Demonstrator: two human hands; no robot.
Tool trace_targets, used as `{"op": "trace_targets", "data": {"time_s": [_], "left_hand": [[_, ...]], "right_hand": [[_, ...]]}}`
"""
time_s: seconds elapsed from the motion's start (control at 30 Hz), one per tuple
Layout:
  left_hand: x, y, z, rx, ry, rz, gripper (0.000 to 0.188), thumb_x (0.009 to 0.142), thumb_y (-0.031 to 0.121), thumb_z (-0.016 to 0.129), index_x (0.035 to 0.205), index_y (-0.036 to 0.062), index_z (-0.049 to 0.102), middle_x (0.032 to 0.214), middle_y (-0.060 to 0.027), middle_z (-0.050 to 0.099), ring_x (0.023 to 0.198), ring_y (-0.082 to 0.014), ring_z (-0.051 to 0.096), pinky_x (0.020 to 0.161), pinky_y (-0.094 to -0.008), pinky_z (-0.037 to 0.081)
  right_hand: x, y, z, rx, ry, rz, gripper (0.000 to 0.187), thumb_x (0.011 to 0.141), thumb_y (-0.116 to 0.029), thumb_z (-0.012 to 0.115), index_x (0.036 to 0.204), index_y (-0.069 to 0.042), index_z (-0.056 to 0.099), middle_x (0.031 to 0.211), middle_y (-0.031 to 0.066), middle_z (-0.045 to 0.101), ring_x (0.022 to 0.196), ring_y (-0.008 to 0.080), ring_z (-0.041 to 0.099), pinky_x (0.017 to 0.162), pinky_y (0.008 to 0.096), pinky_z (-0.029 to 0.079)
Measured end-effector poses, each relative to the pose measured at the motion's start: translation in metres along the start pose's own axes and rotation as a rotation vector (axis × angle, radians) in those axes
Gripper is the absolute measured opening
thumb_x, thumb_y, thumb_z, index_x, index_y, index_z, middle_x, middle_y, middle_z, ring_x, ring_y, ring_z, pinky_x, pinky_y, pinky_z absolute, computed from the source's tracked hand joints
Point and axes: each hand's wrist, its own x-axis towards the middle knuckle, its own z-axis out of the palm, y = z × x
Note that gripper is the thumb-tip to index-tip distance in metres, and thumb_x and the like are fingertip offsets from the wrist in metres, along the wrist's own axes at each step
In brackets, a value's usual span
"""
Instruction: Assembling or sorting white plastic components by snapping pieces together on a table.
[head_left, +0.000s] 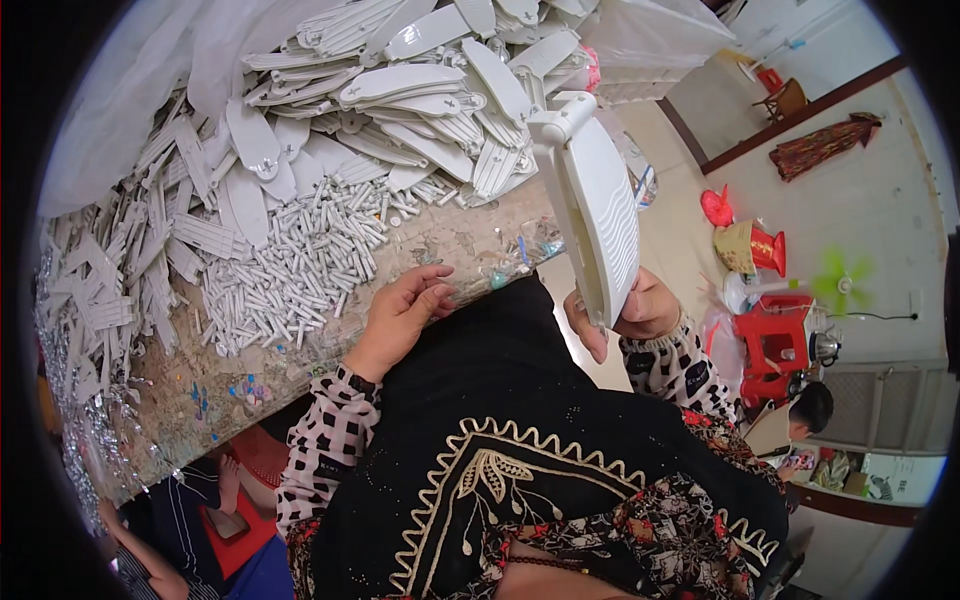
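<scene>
My right hand (640,310) grips the lower end of a white plastic hinged part (600,195) and holds it upright past the table edge. The part has a curved, wavy-ribbed panel, a straight side piece and a round hinge barrel at its top. My left hand (402,312) hovers at the table's front edge, half curled, with thumb and fingers apart and nothing visible in it. Beyond it lies a heap of short white plastic pins (290,265). Flat white curved panels (410,90) are piled at the back, and narrow white strips (110,270) at the left.
The worn wooden table (480,235) has scraps stuck to it. Clear plastic sheeting (130,90) covers its far left. Silver tinsel hangs at the left edge. One person sits at lower left, another at right. Red stools (770,340) and a green fan (842,282) stand at right.
</scene>
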Motion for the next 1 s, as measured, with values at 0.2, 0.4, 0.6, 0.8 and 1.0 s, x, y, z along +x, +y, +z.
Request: {"op": "trace_targets", "data": {"time_s": [0.2,0.4,0.6,0.8,1.0], "left_hand": [[0.003,-0.003,-0.001,0.009,0.007,0.003,0.034,0.098,0.017,0.052,0.126,-0.0014,0.05,0.106,-0.0113,0.063,0.089,-0.0154,0.062,0.079,-0.0274,0.052],[-0.002,-0.005,0.005,-0.029,0.077,0.004,0.033,0.096,0.018,0.056,0.122,-0.0023,0.054,0.099,-0.008,0.065,0.084,-0.0123,0.062,0.076,-0.0248,0.051],[0.003,-0.005,0.008,-0.004,0.05,0.016,0.032,0.096,0.017,0.055,0.122,-0.0017,0.054,0.099,-0.0079,0.065,0.084,-0.0125,0.063,0.075,-0.0246,0.051],[0.007,-0.002,0.003,0.05,0.069,0.063,0.031,0.096,0.017,0.055,0.121,-0.0016,0.055,0.097,-0.008,0.065,0.08,-0.0117,0.063,0.073,-0.0241,0.051],[0.005,-0.004,0.0,0.053,0.03,-0.008,0.032,0.098,0.013,0.05,0.126,-0.0029,0.05,0.102,-0.0096,0.063,0.085,-0.0132,0.062,0.074,-0.0253,0.052]], "right_hand": [[-0.009,-0.014,0.0,-0.255,0.37,-0.012,0.036,0.093,-0.027,0.057,0.117,-0.001,0.052,0.084,0.0112,0.062,0.07,0.0157,0.061,0.061,0.0244,0.044],[-0.004,-0.02,-0.019,-1.108,1.071,-0.452,0.03,0.097,-0.021,0.05,0.119,-0.001,0.048,0.088,0.0078,0.064,0.075,0.0118,0.057,0.066,0.0254,0.044],[-0.021,0.02,-0.066,-1.566,1.265,0.05,0.032,0.095,-0.031,0.051,0.105,0.0,0.049,0.082,0.0195,0.063,0.076,0.0335,0.061,0.066,0.0421,0.046],[-0.001,-0.037,-0.031,-1.485,1.245,-0.186,0.027,0.095,-0.026,0.053,0.096,0.0,0.051,0.074,0.0137,0.062,0.064,0.0225,0.06,0.056,0.0353,0.046],[0.015,-0.007,0.003,-0.617,0.428,0.317,0.03,0.097,-0.025,0.054,0.118,-0.003,0.051,0.083,0.0037,0.064,0.059,0.0064,0.054,0.054,0.0202,0.045]]}}
